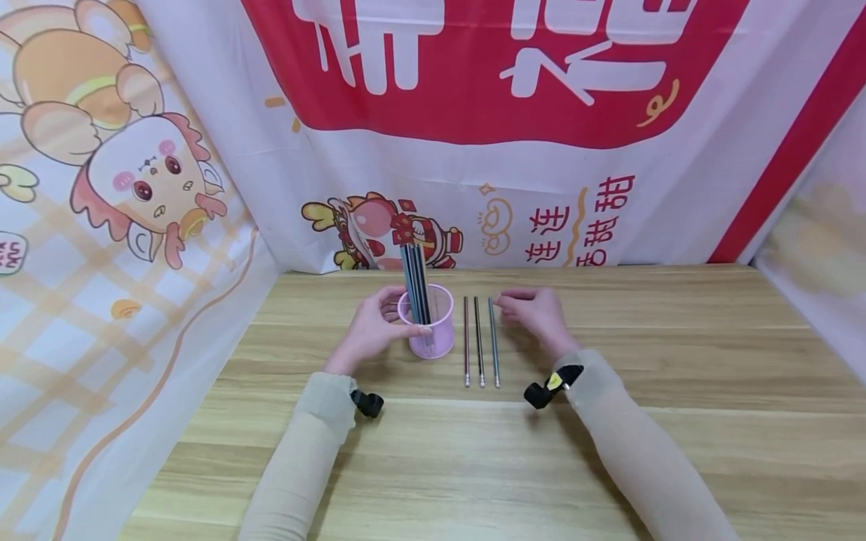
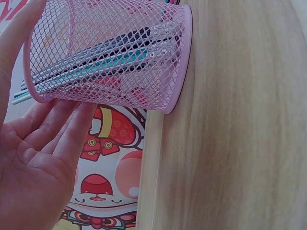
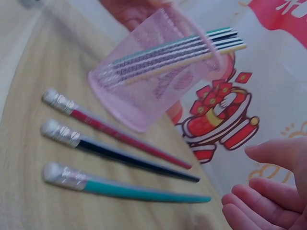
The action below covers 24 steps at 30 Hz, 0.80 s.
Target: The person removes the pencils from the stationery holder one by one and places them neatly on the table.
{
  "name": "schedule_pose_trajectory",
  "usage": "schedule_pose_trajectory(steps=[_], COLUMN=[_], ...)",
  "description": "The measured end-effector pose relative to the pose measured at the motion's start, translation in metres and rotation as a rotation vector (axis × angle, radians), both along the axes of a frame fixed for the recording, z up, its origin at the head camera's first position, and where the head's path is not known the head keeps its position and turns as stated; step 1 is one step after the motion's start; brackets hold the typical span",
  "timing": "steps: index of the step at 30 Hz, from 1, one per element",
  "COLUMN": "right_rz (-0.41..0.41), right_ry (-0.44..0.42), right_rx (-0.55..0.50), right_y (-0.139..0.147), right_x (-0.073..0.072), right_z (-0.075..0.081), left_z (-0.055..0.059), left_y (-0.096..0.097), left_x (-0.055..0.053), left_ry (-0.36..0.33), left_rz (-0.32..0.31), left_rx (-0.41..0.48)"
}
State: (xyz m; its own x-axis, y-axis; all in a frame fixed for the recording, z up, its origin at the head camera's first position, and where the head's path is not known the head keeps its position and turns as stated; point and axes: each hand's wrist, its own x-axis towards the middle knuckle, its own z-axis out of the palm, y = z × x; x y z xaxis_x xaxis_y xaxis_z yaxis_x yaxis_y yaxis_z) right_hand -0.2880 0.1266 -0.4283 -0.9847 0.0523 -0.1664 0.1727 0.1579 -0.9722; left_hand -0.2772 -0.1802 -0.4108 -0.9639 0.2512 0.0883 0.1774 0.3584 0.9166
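Left hand (image 1: 368,327) and right hand (image 1: 537,315) are apart, with a cup (image 1: 443,338) and some pencils between them. The left hand holds the cup, its thumb on the near side and its fingers around the other side. The right hand grips nothing. Its thumb is spread away from its fingers, which bend a little, and its fingertips are just beside the thin end of the teal pencil (image 1: 494,342).

The cup is pink and round, with little holes like a net all over its side. It stands upright on the desk (image 1: 433,466). A bunch of pencils (image 1: 414,282) leans inside, the tops poking out over the rim. Some are dark and some are teal, and their rubber ends point down at the bottom of the cup.

Three more pencils lie flat on the desk, to the right of the cup. The red pencil (image 1: 466,342) is nearest the cup, the black pencil (image 1: 479,342) is in the middle, and the teal one is nearest the right hand. They lie side by side with gaps between. Their white rubbers (image 3: 56,172) point toward the person, and their thin ends point toward the cloth (image 1: 433,169) at the back.
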Motion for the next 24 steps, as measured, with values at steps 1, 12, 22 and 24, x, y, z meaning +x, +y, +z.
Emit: schedule_pose_trajectory(steps=[1,12,22,24], right_rz=[-0.002,0.017,0.081,0.096], right_ry=[0.006,0.097,0.111,0.124], right_rx=[-0.012,-0.054,-0.019,-0.019], right_y=[0.0,-0.004,-0.019,-0.023], right_x=[0.001,0.006,0.011,0.011], right_z=[0.003,0.029,0.045,0.047], left_z=[0.004,0.025,0.025,0.026], left_y=[0.001,0.006,0.007,0.007], left_x=[0.003,0.02,0.019,0.019], left_ry=[-0.001,0.018,0.001,-0.002], left_rz=[0.0,-0.015,-0.011,-0.01], left_rx=[-0.003,0.008,0.017,0.018])
